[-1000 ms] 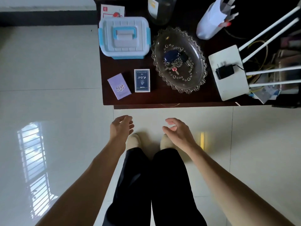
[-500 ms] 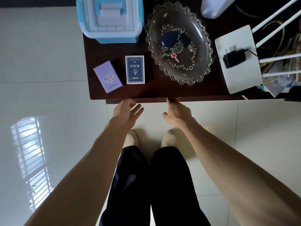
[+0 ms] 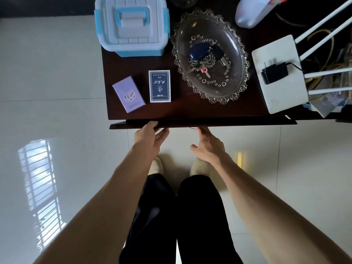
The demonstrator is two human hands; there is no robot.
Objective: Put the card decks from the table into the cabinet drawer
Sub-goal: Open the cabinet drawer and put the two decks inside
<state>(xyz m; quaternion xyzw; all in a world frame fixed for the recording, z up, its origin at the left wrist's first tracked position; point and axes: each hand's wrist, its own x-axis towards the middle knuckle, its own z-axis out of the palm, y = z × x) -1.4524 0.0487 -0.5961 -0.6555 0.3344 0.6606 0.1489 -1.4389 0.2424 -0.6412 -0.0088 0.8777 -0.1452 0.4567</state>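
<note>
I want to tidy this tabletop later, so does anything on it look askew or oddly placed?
The purple card deck lies tilted, out of line with the navy card deck beside it, which sits square to the table edge. A loose black plug adapter rests on top of the white router. Nothing looks spilled or damaged.

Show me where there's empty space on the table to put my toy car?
Bare wood runs along the front edge of the table, below the glass dish. A small gap sits between the purple deck and the plastic box. The right side is crowded by the white router and its cables.
</note>
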